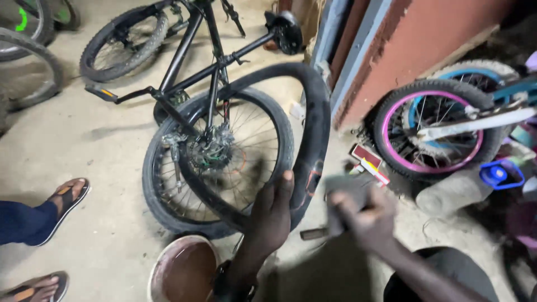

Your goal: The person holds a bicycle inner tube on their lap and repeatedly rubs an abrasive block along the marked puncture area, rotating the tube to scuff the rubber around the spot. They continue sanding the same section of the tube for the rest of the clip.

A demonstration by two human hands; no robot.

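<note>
Inner tube [313, 128] held by left hand [271, 215]; right hand [363, 221] blurred beside.

Dim, grainy view; right hand [363, 215] motion-blurred, corners sunk in deep shadow.

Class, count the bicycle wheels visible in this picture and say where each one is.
6, perhaps more hidden: black bike's near wheel, its far wheel, two cut-off wheels at the left edge, the pink-rimmed wheel at right, a blue-rimmed wheel behind it.
</note>
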